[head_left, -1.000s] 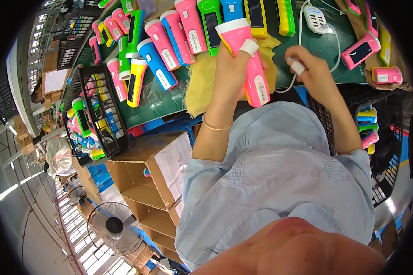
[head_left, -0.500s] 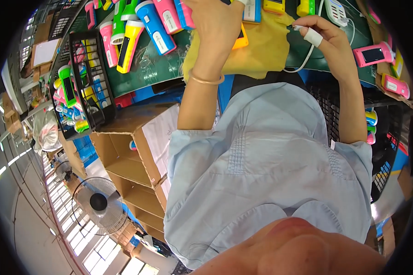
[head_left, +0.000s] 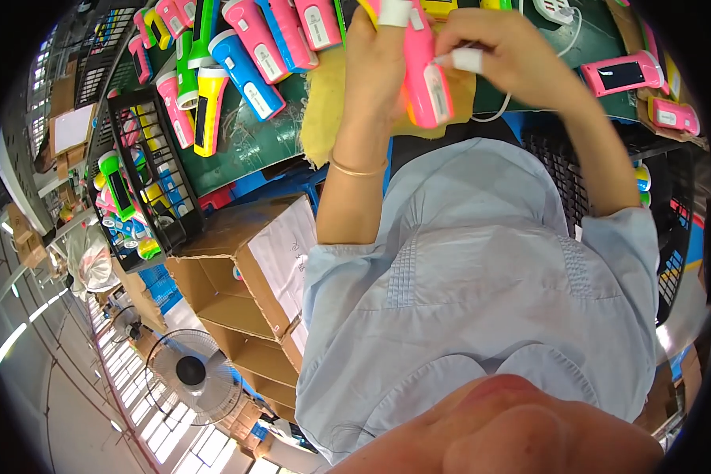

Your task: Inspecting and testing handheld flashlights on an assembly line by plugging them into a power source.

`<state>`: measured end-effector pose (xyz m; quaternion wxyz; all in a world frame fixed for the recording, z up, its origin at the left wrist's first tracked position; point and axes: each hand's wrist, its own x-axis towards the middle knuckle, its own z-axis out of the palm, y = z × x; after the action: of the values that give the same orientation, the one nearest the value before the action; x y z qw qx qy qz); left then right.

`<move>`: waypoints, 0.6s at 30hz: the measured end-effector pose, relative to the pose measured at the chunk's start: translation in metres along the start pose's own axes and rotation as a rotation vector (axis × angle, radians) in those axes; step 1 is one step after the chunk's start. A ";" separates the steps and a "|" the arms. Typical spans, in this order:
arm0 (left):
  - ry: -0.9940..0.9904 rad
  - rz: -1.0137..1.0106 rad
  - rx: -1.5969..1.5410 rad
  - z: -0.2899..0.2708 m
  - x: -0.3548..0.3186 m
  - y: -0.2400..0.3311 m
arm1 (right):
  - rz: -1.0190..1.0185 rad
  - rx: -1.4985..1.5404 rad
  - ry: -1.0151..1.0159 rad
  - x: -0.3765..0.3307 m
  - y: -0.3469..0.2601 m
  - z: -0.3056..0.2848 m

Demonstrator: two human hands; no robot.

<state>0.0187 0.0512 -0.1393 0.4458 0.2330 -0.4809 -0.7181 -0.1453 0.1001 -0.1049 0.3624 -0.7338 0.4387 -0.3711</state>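
My left hand [head_left: 375, 59] grips a pink flashlight [head_left: 425, 75] upright over a yellow cloth [head_left: 324, 103] on the green bench [head_left: 245, 142]. My right hand [head_left: 502, 55] pinches a small white plug [head_left: 468, 60] on a white cable against the flashlight's side. A thin bangle sits on my left wrist. Taped fingertips show on both hands. Several pink, blue, green and yellow flashlights [head_left: 249, 71] lie in a row on the bench to the left.
A black wire crate [head_left: 146, 182] of flashlights stands at the bench's left end. Open cardboard boxes [head_left: 237, 276] sit below it, with a floor fan [head_left: 189, 371] further down. Two pink devices [head_left: 624, 75] lie at right beside a black mesh basket [head_left: 671, 197].
My left hand has brought the pink flashlight back up into view. My right hand has moved left with the white plug until it meets the flashlight. The view has shifted.
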 end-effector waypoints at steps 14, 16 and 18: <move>0.497 0.001 0.223 0.048 0.013 0.027 | -0.285 -0.418 0.236 0.001 -0.013 -0.012; 0.507 -0.026 0.272 0.055 0.016 0.031 | -0.034 -0.203 0.150 0.004 -0.015 -0.016; 0.526 -0.042 0.336 0.056 0.011 0.035 | -0.277 -0.494 0.271 0.000 -0.008 -0.006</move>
<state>-0.0150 0.0635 -0.0823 0.4953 0.4910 -0.4562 -0.5528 -0.1480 0.1016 -0.0953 0.0576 -0.7964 0.4557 -0.3935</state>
